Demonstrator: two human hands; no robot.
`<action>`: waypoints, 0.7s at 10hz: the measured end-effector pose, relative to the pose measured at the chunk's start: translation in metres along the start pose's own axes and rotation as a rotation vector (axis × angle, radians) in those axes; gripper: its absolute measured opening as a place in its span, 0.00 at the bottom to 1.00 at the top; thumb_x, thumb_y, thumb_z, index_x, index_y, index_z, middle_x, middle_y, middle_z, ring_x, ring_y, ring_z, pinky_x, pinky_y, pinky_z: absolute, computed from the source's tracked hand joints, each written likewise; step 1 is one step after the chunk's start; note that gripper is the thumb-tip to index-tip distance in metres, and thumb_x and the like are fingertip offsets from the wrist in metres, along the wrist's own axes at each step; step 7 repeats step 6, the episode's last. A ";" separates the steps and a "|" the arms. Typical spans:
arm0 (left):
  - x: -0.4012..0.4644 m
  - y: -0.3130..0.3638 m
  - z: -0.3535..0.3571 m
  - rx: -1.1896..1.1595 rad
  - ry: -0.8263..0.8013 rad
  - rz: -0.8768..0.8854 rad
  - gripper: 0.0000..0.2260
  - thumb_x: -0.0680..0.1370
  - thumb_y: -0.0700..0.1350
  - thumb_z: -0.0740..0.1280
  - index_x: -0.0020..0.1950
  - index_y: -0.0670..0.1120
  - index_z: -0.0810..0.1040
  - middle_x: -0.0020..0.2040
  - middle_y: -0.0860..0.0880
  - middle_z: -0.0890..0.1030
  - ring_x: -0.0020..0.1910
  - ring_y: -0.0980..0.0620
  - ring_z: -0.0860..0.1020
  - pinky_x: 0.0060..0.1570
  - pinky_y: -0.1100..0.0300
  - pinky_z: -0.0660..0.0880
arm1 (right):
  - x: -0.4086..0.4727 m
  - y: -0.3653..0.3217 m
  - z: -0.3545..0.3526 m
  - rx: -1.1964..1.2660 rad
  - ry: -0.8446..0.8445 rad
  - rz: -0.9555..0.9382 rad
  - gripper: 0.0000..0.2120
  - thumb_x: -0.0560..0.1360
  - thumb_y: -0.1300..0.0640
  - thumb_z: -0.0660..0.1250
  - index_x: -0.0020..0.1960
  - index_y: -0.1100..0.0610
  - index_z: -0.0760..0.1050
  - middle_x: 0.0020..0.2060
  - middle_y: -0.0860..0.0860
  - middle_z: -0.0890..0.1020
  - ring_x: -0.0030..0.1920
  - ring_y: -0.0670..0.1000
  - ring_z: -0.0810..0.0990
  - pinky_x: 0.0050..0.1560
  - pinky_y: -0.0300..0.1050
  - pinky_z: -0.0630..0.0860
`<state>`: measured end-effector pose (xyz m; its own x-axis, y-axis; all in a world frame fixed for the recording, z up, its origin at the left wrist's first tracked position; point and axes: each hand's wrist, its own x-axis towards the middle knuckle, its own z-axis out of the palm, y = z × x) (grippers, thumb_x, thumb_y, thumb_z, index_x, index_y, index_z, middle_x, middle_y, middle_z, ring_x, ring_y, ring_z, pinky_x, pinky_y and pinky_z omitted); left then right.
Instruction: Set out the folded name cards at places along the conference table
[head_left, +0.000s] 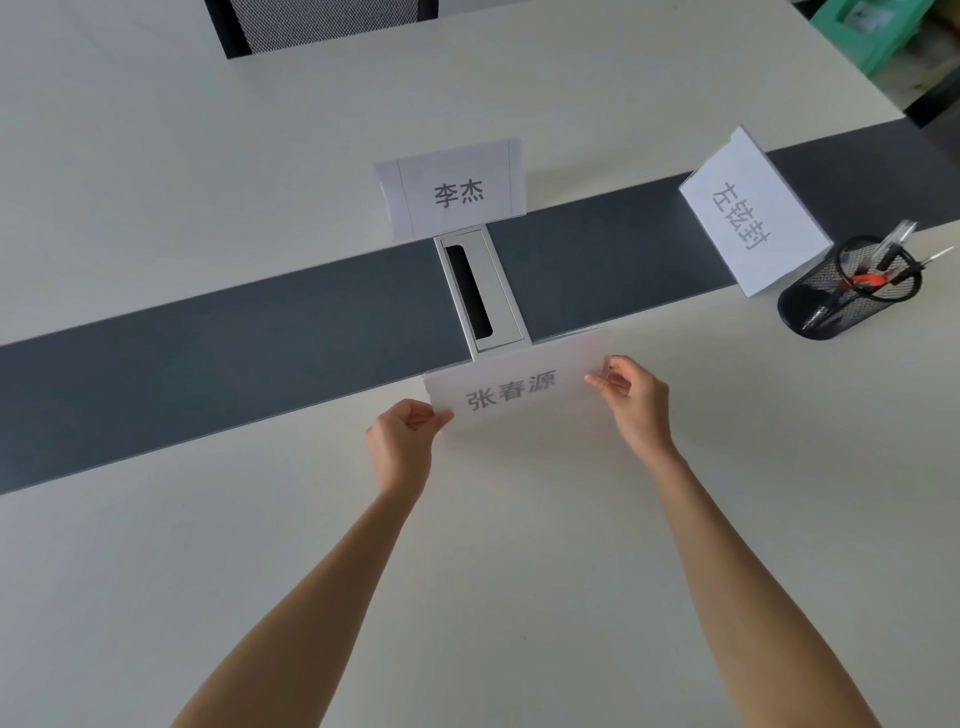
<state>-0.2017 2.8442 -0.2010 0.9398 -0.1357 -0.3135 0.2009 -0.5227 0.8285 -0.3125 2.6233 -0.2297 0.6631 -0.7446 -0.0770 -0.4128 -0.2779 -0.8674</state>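
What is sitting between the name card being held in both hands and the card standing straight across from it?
In the head view, a silver cable hatch set in the dark centre strip lies between the held card and the far card; nothing else.

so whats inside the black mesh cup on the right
The mesh cup holds scissors with black loop handles, something orange-red and a few pens sticking out. Their lower ends show only dimly through the mesh, so the cup's bottom can't be made out.
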 end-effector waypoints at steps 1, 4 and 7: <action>0.002 0.000 0.000 0.002 -0.009 -0.001 0.06 0.68 0.42 0.73 0.38 0.41 0.79 0.30 0.54 0.78 0.31 0.58 0.75 0.27 0.76 0.68 | -0.002 -0.001 -0.002 0.001 -0.007 0.003 0.06 0.71 0.60 0.70 0.44 0.62 0.76 0.40 0.51 0.81 0.42 0.48 0.79 0.40 0.22 0.69; -0.009 -0.011 -0.006 -0.064 -0.066 0.054 0.07 0.71 0.39 0.69 0.48 0.41 0.79 0.40 0.51 0.80 0.40 0.57 0.78 0.37 0.79 0.71 | -0.016 -0.002 0.000 0.104 -0.040 0.059 0.20 0.74 0.61 0.65 0.65 0.61 0.68 0.57 0.50 0.77 0.58 0.47 0.76 0.53 0.21 0.67; -0.027 -0.034 -0.026 -0.068 -0.122 0.021 0.11 0.75 0.42 0.64 0.57 0.44 0.77 0.49 0.48 0.81 0.50 0.53 0.79 0.52 0.63 0.72 | -0.050 0.006 0.007 -0.009 0.035 0.100 0.24 0.77 0.62 0.58 0.72 0.62 0.57 0.70 0.59 0.66 0.69 0.57 0.68 0.67 0.43 0.63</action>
